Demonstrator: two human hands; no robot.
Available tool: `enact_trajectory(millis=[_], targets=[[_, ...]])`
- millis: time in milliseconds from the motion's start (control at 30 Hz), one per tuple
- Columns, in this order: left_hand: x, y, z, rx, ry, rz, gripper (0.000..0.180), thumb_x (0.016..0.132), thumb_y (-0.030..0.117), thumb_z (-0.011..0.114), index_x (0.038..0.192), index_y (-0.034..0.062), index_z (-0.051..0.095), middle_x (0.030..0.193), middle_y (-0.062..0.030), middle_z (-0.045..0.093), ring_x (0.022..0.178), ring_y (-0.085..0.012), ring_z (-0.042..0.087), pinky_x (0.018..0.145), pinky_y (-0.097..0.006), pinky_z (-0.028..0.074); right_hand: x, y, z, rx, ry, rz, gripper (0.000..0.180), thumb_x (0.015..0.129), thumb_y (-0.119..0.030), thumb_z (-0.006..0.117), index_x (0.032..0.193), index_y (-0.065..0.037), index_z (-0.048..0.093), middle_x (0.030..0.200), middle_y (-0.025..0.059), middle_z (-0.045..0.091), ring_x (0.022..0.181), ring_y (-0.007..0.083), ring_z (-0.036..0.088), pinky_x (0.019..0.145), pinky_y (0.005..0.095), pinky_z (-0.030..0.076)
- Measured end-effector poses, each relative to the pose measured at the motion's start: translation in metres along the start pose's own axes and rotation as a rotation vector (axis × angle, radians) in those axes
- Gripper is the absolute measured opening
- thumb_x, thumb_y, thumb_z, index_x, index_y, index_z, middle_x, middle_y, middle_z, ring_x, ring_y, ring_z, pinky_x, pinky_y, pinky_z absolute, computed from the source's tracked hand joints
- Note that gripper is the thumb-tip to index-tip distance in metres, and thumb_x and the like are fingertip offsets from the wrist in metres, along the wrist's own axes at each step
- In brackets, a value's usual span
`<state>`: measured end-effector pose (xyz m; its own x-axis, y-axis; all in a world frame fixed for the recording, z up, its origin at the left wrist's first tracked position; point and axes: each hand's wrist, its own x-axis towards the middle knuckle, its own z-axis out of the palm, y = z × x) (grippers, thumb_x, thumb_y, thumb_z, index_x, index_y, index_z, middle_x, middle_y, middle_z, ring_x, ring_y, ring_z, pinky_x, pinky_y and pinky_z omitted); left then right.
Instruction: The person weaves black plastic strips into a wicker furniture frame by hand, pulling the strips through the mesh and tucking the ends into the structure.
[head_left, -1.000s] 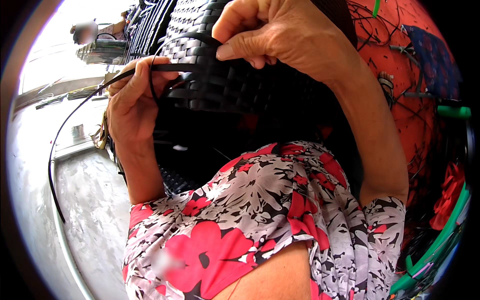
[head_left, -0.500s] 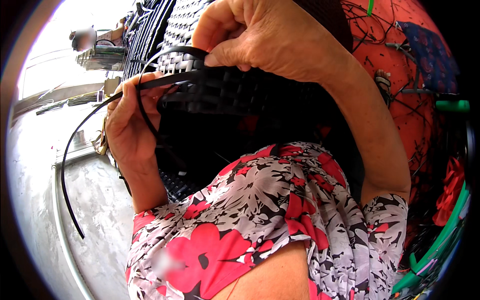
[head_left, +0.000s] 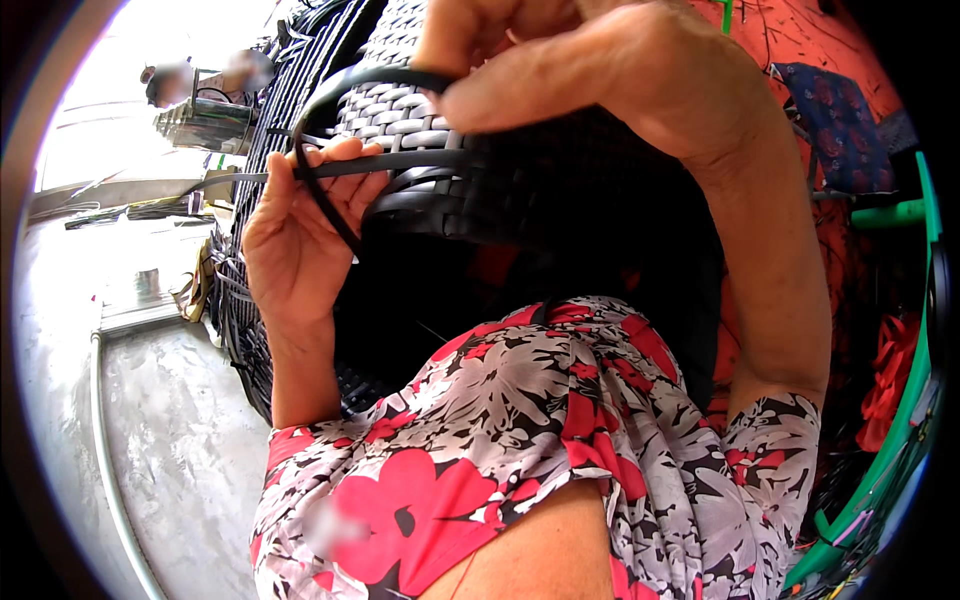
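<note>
My right hand [head_left: 600, 85] is at the top centre, thumb and forefinger pinching a flat black weaving strip [head_left: 385, 75]. From that pinch the strip bends left in a loop and its end hangs down past my left hand [head_left: 300, 235]. A straight length of strip runs from the woven edge through the left hand, gripped between its thumb and fingers. Behind both hands stands a black woven wicker piece [head_left: 410, 115], with a curved, partly woven rim [head_left: 430, 205] just right of my left fingers. Its inside is too dark to make out.
More black wicker work [head_left: 300, 85] rises at the upper left, with a person [head_left: 175, 85] beyond it. A pale pipe [head_left: 115, 480] runs along the grey floor at left. At right lie a dark blue patterned cloth [head_left: 835, 125], red ribbon-like material [head_left: 885, 390] and a green curved rim [head_left: 900, 450].
The right hand has moved up and right, drawing the strip into a wider loop. The long tail that hung at the lower left no longer hangs there. The left hand has shifted slightly right.
</note>
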<state>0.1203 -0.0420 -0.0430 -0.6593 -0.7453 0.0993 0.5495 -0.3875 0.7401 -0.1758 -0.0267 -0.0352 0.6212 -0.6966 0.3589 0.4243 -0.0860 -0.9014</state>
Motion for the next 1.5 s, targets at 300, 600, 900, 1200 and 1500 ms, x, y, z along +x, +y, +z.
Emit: enact_trajectory(millis=[300,600,900,1200,1500], targets=[[-0.013,0.004,-0.011,0.079,0.238,0.025,0.042,0.106,0.025,0.041,0.115,-0.0120,0.058,0.121,-0.0315,0.060,0.110,-0.0388,0.064,0.096,-0.045,0.055,-0.019,0.002,-0.030,0.404,-0.005,-0.476,0.035,0.101,-0.015,0.051,0.126,0.009,0.053,0.090,0.0091,0.064,0.071,0.0134,0.057,0.075,0.0317,0.052],[-0.010,0.006,-0.016,0.133,0.312,0.002,0.041,0.106,0.026,0.041,0.112,-0.0115,0.058,0.108,-0.0270,0.066,0.101,-0.0356,0.068,0.086,-0.042,0.060,-0.089,-0.002,-0.057,0.622,0.280,-0.634,0.019,0.098,-0.013,0.056,0.109,0.002,0.055,0.082,0.0010,0.052,0.067,0.0103,0.048,0.073,0.0303,0.045],[-0.009,0.017,-0.032,0.081,0.451,0.054,0.037,0.106,0.025,0.044,0.112,-0.0085,0.059,0.101,-0.0239,0.069,0.086,-0.0324,0.070,0.073,-0.040,0.060,-0.142,0.038,-0.072,0.766,0.334,-0.671,0.016,0.101,-0.018,0.051,0.093,-0.005,0.053,0.077,0.0003,0.040,0.067,0.0120,0.041,0.076,0.0339,0.036],[-0.024,0.023,-0.050,-0.020,0.552,0.174,0.037,0.104,0.025,0.047,0.108,-0.0086,0.061,0.106,-0.0256,0.066,0.081,-0.0321,0.069,0.067,-0.037,0.060,-0.128,0.081,-0.049,0.788,0.417,-0.532,0.031,0.104,-0.033,0.049,0.093,-0.005,0.054,0.076,-0.0011,0.038,0.054,0.0077,0.035,0.062,0.0277,0.040],[-0.034,0.018,-0.045,0.110,0.747,0.078,0.040,0.104,0.030,0.047,0.100,-0.0066,0.063,0.086,-0.0213,0.068,0.065,-0.0220,0.067,0.043,-0.026,0.053,-0.121,0.094,-0.031,0.420,0.770,-0.298,0.063,0.090,-0.067,0.047,0.067,-0.009,0.048,0.067,-0.0040,0.030,0.052,0.0058,0.026,0.049,0.0223,0.029]])
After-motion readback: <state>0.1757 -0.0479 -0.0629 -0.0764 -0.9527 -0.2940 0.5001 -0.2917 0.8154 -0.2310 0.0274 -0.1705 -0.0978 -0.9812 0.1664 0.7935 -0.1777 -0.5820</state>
